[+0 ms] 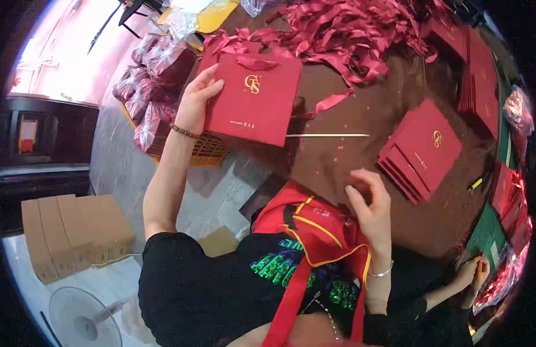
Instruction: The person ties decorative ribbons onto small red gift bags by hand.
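My left hand (pixel 199 99) grips the left edge of a red paper bag (pixel 256 104) with gold lettering and a ribbon handle at its top. The bag is held up over the table's left edge. My right hand (pixel 369 205) is raised near the table's front edge, fingers curved and apart, with nothing between them. Beyond it to the right lies a stack of red bags (pixel 424 147) with the same gold print. A thin white stick (pixel 331 135) lies on the brown table (pixel 337 168), between the held bag and the stack.
Red ribbons (pixel 349 34) are heaped at the table's back. More red bags (pixel 479 81) stand at the right. A co-worker's hands (pixel 473 274) are at lower right. On the left are wrapped bundles (pixel 155 75), cardboard boxes (pixel 77 231) and a fan (pixel 86 321).
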{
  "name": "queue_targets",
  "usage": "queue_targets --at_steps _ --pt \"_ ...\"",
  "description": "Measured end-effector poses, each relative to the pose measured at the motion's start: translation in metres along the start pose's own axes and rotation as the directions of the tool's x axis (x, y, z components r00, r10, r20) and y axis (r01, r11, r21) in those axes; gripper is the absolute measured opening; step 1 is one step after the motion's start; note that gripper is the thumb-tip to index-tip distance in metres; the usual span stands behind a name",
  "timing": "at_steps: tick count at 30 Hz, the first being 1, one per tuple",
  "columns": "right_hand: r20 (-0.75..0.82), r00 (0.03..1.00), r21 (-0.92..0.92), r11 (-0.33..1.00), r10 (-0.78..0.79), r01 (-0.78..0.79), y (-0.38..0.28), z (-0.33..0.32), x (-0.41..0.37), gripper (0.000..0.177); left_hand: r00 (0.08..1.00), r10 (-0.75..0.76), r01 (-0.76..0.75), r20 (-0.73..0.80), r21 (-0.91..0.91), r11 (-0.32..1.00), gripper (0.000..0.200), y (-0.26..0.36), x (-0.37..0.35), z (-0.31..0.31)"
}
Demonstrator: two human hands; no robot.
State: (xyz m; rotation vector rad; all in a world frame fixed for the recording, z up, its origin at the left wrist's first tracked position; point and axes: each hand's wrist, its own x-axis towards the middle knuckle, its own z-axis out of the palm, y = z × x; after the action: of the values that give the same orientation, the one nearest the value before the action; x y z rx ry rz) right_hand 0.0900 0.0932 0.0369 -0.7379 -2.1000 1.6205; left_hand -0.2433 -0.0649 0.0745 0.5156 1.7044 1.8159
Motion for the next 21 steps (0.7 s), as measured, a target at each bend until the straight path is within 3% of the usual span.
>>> queue_targets --at_steps 2,4,8,10,11,12,14,16,17,18,20,21 --pt "-0.003 0.999 -0.048 0.998 -0.05 0.05 0.002 -0.001 -0.003 0.02 1.0 -0.006 0.005 -0.03 -0.031 1.0 0.045 -0.015 0.018 -0.015" --pt "0.025 0.997 -0.024 0.997 0.076 -0.075 -0.001 -0.003 -0.006 0.019 0.997 -0.036 0.031 -0.07 -0.077 0.997 0.046 -0.018 0.037 -0.023" --pt "-0.021 0.998 -0.048 0.997 0.052 -0.053 0.009 -0.006 -0.012 0.017 0.997 0.063 -0.059 0.043 -0.083 0.995 0.047 -0.017 0.101 -0.071" --pt "-0.028 0.997 -0.049 0.996 0.074 -0.075 0.009 -0.012 -0.013 0.017 0.989 0.097 -0.061 -0.11 0.296 0.953 0.045 -0.018 0.126 -0.091" --pt "-0.046 0.996 -0.047 0.996 0.074 -0.076 0.009 -0.013 -0.013 0.017 0.972 0.19 -0.084 -0.139 0.548 0.832 0.045 -0.023 0.141 -0.103" --pt "-0.064 0.995 -0.041 0.996 0.077 -0.08 0.008 -0.014 -0.013 0.016 0.974 0.192 -0.095 -0.124 0.546 0.832 0.045 -0.029 0.149 -0.113" --pt "-0.105 0.99 -0.034 0.995 0.091 -0.095 0.008 -0.02 -0.013 0.016 0.924 0.336 -0.087 -0.185 0.751 0.654 0.044 -0.035 0.165 -0.126" --pt "-0.111 0.988 -0.022 0.994 0.104 -0.107 0.012 -0.026 -0.014 0.015 0.924 0.356 -0.087 -0.142 0.828 0.554 0.042 -0.036 0.175 -0.137" --pt "-0.105 0.982 0.023 0.988 0.155 -0.153 0.009 -0.03 -0.014 0.015 0.908 0.385 -0.009 -0.168 0.909 0.416 0.037 -0.029 0.175 -0.128" --pt "-0.119 0.978 0.021 0.985 0.171 -0.17 0.011 -0.032 -0.013 0.015 0.785 0.619 -0.11 0.007 0.986 0.129 0.032 -0.023 0.169 -0.113" --pt "-0.153 0.982 0.057 0.993 0.114 -0.106 0.017 -0.032 -0.012 0.015 0.62 0.763 -0.397 0.183 0.912 0.104 0.029 -0.002 0.134 -0.035" --pt "-0.158 0.979 0.063 0.991 0.126 -0.118 0.02 -0.031 -0.013 0.015 0.724 0.661 -0.504 0.197 0.805 0.312 0.029 0.002 0.119 0.004"
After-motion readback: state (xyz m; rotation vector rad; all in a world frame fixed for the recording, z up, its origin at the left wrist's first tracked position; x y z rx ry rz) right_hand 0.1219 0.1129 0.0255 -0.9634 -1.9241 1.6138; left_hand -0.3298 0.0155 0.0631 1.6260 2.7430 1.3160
